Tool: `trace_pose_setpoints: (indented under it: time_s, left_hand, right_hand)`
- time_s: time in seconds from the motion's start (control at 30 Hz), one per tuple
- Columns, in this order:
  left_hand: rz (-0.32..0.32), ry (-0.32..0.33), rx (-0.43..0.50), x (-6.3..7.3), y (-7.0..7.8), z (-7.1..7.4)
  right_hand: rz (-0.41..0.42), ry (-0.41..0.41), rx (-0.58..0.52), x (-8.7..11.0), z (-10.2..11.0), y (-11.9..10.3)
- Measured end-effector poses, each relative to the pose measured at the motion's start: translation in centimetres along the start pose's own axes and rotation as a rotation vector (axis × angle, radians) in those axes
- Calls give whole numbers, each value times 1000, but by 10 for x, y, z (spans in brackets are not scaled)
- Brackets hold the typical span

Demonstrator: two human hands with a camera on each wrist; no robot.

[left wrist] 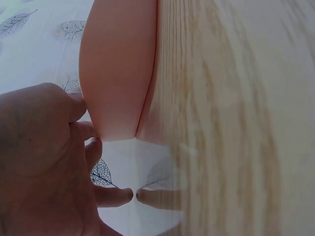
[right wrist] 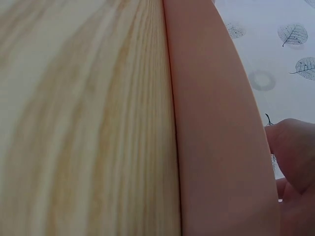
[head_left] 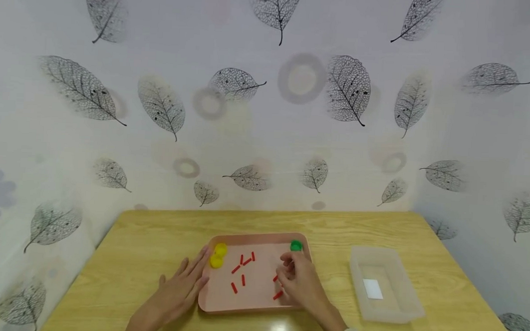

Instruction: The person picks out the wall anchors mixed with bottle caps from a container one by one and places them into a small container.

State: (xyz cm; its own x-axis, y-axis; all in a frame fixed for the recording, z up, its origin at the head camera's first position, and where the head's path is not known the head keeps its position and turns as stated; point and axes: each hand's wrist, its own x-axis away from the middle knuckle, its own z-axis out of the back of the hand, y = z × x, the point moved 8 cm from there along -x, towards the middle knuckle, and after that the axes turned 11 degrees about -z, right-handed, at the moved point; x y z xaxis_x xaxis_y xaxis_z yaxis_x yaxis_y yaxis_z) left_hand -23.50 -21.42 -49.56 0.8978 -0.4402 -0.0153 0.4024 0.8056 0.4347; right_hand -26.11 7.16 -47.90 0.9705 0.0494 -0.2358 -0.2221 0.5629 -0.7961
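A shallow pink tray (head_left: 257, 305) lies on the table. My left hand (head_left: 179, 288) rests against its left rim with fingers extended; in the left wrist view this hand (left wrist: 44, 162) is beside the tray's outer wall (left wrist: 120, 73). Over the tray's right part, my right hand (head_left: 301, 282) has bent fingers, with thumb and fingertips close together; I cannot tell whether they pinch anything. Short red sticks (head_left: 234, 288) lie scattered inside, some right by my right hand. Two round yellow pieces (head_left: 216, 261) sit at the upper left, and a round green cap-like piece (head_left: 296, 245) at the upper right.
A translucent plastic bin (head_left: 387, 312) stands right of the tray, with a white rectangular piece (head_left: 373, 288) in it. The wooden table (head_left: 153, 229) meets a leaf-patterned backdrop (head_left: 266, 135) at the back and sides. The tray's wall (right wrist: 216, 123) largely blocks the right wrist view.
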Motion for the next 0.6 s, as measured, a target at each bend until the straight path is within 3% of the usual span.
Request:
trace_pose_setpoints:
  time_s: [0.3, 0.6]
  left_hand:
    - [-2, 5, 2, -2, 0, 1]
    - [-9, -3, 7, -2, -1, -1]
  right_hand:
    - [-4, -23, 129, 0, -6, 2]
    - [-54, -125, 194, 4, -16, 6]
